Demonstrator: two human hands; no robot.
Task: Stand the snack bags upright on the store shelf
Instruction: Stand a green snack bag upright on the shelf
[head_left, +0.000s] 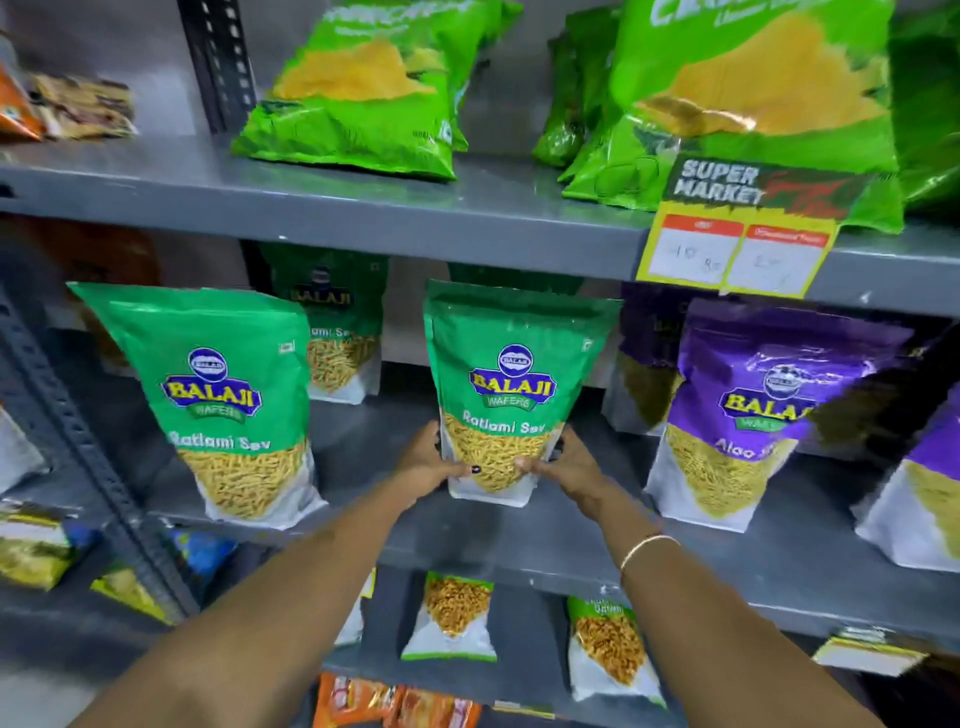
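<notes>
A green Ratlami Sev bag (511, 379) stands upright on the middle grey shelf (571, 540), near its front edge. My left hand (428, 465) grips its lower left side and my right hand (569, 462) grips its lower right side, thumbs on the front. A second green Ratlami Sev bag (218, 395) stands upright to the left, leaning slightly. Another green bag (337, 332) stands behind them at the back. Purple Aloo Sev bags (743, 410) stand upright to the right.
Bright green snack bags (363, 88) lie on the upper shelf, beside a yellow supermarket price tag (737, 234). Smaller snack packets (454, 616) sit on the lower shelf. A slotted metal upright (78, 447) runs at the left. A bare gap lies between the two front green bags.
</notes>
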